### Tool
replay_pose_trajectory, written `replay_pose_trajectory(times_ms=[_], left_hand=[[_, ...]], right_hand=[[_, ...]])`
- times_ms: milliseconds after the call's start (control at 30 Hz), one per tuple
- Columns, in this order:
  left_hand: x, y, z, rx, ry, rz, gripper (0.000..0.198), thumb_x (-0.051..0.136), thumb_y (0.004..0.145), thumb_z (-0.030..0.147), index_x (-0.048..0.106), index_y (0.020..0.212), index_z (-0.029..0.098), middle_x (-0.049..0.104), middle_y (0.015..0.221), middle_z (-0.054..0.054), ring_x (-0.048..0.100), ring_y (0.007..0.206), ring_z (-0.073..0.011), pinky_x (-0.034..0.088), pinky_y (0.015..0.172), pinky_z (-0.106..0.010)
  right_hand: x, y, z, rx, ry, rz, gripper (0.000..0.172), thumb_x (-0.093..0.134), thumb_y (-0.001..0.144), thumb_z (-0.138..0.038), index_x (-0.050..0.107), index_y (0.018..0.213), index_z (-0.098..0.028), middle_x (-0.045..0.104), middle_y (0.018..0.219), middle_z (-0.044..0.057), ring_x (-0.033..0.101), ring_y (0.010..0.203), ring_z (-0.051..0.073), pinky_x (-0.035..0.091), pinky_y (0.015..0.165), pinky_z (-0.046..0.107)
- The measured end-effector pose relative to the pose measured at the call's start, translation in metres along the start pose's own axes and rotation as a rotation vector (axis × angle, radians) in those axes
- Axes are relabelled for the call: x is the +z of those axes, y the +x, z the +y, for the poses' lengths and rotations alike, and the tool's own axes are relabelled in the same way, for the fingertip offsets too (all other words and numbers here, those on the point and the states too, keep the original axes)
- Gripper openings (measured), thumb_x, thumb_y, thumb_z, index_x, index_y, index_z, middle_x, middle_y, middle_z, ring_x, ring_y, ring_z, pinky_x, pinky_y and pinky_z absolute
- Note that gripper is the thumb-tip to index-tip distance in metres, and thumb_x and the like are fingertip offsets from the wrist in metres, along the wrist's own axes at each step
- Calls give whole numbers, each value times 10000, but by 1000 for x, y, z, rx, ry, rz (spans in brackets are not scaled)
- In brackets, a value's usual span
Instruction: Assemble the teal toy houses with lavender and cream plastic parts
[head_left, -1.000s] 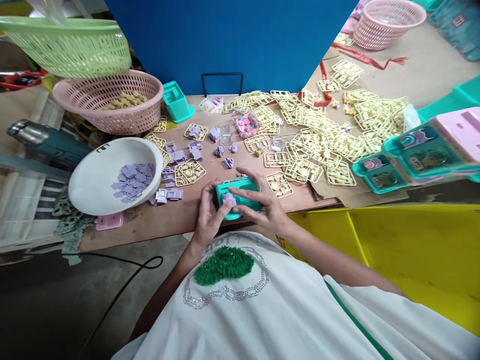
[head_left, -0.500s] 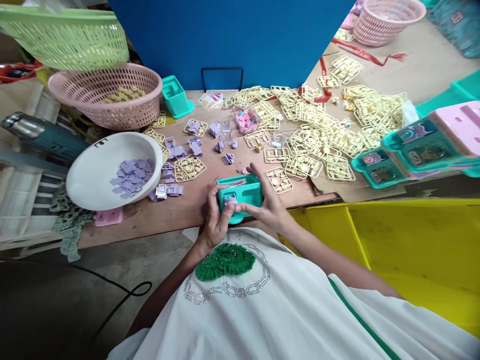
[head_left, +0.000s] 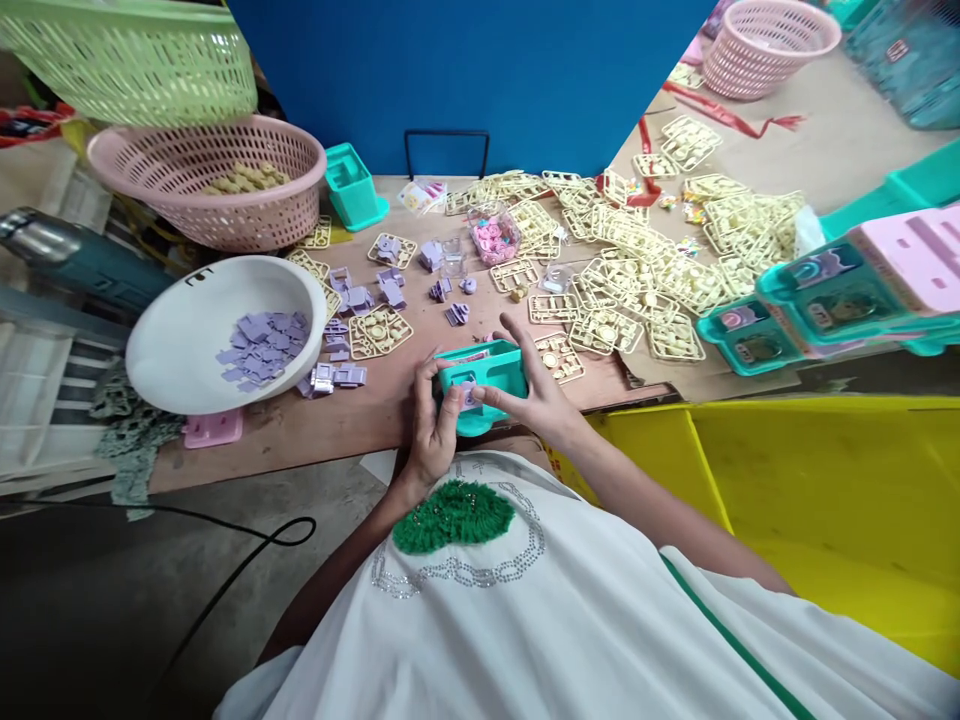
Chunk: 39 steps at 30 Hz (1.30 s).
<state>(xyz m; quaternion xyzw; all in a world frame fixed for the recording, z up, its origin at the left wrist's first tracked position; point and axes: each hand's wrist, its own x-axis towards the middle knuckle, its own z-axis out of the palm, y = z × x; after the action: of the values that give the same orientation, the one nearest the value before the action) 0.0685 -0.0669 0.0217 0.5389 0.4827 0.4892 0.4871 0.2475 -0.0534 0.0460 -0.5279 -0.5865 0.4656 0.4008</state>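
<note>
Between my hands, close to the table's front edge, is a teal plastic toy box (head_left: 506,378) with recesses in its face. My left hand (head_left: 433,420) wraps round its left side, thumb on the front. My right hand (head_left: 544,395) grips the right side, with its thumb reaching across the face. Both thumbs meet at a small lilac plastic piece (head_left: 468,394) set against the box's left recess. Just beyond the box lie loose lilac parts (head_left: 457,314) and a cream sprue frame (head_left: 561,358).
A white bowl (head_left: 161,345) of lilac pieces stands left, below a pink basket (head_left: 217,215). Many cream sprues (head_left: 630,240) cover the table's middle and right. Teal and pink toy boxes (head_left: 847,280) stack at right. A yellow bin (head_left: 840,480) sits beside the table.
The thumbs have shifted a little on the lilac piece, so more of its face shows. The box stays in both hands, tilted slightly differently. The camera view has moved slightly.
</note>
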Motion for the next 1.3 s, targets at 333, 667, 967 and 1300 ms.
replay_pose_trajectory(times_ms=[333,667,967,1300], left_hand=[[7,14,-1,27,39,116,436,512,1040,649,543,1228,256,639,1350,-97,616,1298,-240,494,1114,-342],[9,30,2,-28,-35,152,604,555,925,818,588,1093,239,667,1037,-34,661,974,-178,552,884,-269],[0,36,-5,-116,-185,74,593,563,943,793,617,1159,244,678,1178,-61,695,1117,-209,591,948,-301],[-14,38,-19,78,55,-97,910,863,802,587,450,1533,237,580,1538,-152,589,1429,-341,522,1184,-459]], right_hand=[[3,15,1,12,-39,58,944,798,830,-683,438,1587,-250,544,1540,176,557,1397,338,509,1153,522],[11,22,1,113,20,178,796,793,771,-745,571,1355,-251,660,1297,101,649,1110,278,564,948,417],[9,27,13,42,53,144,757,770,857,-645,547,1477,-273,634,1443,116,648,1201,299,561,1024,463],[5,31,-2,-429,-229,238,254,582,1053,-362,752,1232,-302,590,1519,94,517,1451,317,451,1197,569]])
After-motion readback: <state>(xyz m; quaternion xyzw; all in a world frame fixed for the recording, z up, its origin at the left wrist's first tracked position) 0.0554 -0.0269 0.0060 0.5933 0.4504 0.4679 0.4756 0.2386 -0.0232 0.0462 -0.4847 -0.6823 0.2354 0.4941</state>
